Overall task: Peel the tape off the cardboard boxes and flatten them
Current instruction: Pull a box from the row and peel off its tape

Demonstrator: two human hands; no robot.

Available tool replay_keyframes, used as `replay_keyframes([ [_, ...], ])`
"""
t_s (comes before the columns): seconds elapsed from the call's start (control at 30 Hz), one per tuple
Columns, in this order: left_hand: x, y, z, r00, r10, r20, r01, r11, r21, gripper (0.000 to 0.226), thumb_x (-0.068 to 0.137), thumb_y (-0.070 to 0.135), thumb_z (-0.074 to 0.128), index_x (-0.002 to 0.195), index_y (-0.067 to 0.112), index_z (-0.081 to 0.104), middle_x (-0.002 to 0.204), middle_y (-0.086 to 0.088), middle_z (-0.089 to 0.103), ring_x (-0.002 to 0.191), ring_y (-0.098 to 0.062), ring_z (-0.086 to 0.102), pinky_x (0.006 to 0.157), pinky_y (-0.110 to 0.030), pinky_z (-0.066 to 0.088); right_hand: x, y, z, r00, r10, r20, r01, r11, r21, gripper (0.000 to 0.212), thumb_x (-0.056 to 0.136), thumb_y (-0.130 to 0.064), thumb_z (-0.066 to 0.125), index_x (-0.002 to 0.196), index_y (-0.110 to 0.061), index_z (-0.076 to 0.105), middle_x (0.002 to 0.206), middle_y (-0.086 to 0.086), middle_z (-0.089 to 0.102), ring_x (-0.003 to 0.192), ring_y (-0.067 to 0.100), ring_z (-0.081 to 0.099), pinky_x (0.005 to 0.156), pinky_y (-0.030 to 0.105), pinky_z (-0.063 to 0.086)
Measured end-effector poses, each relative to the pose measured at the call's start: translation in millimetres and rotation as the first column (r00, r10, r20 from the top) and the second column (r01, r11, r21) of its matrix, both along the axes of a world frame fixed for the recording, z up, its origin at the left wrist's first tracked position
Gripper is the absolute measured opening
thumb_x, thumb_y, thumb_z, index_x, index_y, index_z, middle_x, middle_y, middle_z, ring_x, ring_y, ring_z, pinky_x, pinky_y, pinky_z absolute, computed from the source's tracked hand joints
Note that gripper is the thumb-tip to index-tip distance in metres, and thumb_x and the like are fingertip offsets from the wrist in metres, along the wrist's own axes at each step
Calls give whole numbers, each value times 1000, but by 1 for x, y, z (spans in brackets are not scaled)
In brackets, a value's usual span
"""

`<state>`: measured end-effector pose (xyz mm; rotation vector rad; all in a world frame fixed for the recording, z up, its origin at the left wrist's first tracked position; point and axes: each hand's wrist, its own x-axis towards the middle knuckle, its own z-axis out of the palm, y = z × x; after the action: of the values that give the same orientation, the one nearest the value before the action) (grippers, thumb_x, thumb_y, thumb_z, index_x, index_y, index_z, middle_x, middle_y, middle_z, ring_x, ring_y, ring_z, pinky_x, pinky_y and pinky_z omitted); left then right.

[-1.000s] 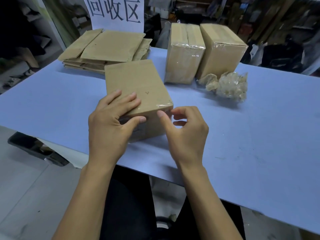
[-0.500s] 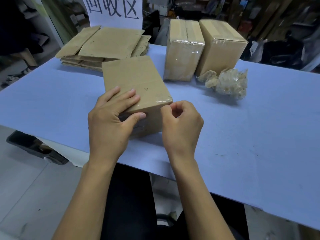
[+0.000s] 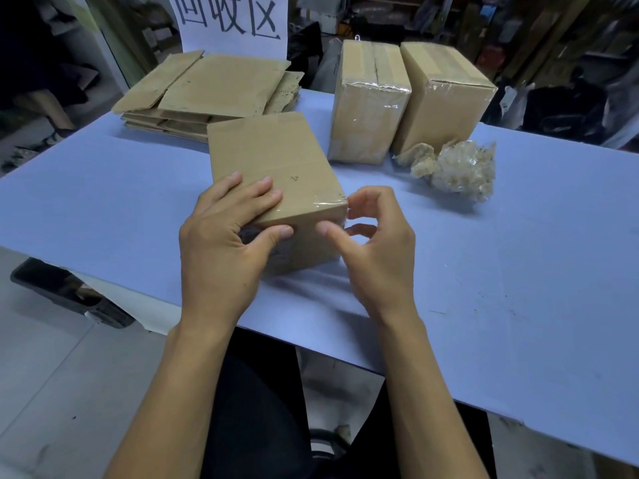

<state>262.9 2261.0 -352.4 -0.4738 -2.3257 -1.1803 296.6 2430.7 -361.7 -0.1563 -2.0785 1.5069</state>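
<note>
Now the person is working on the first step for the near box (image 3: 276,178): the left hand (image 3: 224,243) is holding it down, fingers flat on top and thumb on the front face, while the right hand (image 3: 373,243), curled but holding nothing, is picking at the clear tape (image 3: 328,202) on the corner just beside it. Probably the next move is needing a fingernail under the tape edge. Beyond the grip, on the blue table (image 3: 518,271), are standing two taped boxes (image 3: 408,102), flattened cardboard (image 3: 214,88), a wad of tape (image 3: 456,171) and a paper sign (image 3: 231,22), with a cluttered room behind.

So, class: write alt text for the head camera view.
A person's left hand grips a taped cardboard box on a blue table while the right hand picks at its taped corner. Behind stand two sealed boxes, flattened cardboard and a wad of peeled tape.
</note>
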Motion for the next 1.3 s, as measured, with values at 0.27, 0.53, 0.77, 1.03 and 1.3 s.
replay_keyframes([
  [0.27, 1, 0, 0, 1000, -4, 9, 4, 1000, 29, 43, 76, 15, 83, 118, 12, 72, 124, 7, 67, 132, -13, 49, 111, -20, 35, 4, 25, 1, 993, -106, -56, 109, 993, 43, 5, 88, -3, 68, 87, -8, 66, 79, -8, 70, 74, 10, 70, 69, 33, 58],
  [0.53, 0, 2, 0, 1000, 7, -9, -7, 1000, 11, 44, 76, 14, 83, 119, 12, 72, 124, 9, 65, 131, -14, 49, 110, -14, 33, 0, 7, -5, 999, -36, 35, 26, 971, 238, 22, 87, -28, 72, 75, -14, 60, 67, -6, 63, 65, 14, 58, 65, 37, 49],
  [0.77, -1, 2, -2, 1000, 2, -12, -2, 1000, 18, 43, 76, 13, 82, 118, 11, 72, 124, 7, 66, 132, -16, 50, 110, -16, 33, 2, 22, -5, 994, 85, 62, -101, 930, 352, 16, 92, -20, 57, 80, -10, 56, 74, 2, 62, 73, 24, 61, 66, 45, 50],
  [1.03, -3, 3, -3, 999, -7, -32, 7, 1000, -6, 43, 77, 16, 82, 119, 12, 72, 124, 8, 65, 131, -17, 50, 111, -21, 36, -6, -6, -14, 917, -236, -322, 346, 873, 344, 32, 73, 1, 67, 103, -9, 69, 90, 1, 66, 64, 10, 62, 58, 35, 52],
  [1.3, -4, 8, -4, 999, 7, -42, -7, 1000, -8, 42, 77, 22, 80, 118, 14, 73, 124, 6, 67, 130, -18, 50, 110, -24, 38, -13, -9, -27, 832, -327, -448, 491, 809, 322, 20, 86, 2, 65, 102, -3, 76, 81, 6, 72, 66, 21, 64, 51, 38, 50],
])
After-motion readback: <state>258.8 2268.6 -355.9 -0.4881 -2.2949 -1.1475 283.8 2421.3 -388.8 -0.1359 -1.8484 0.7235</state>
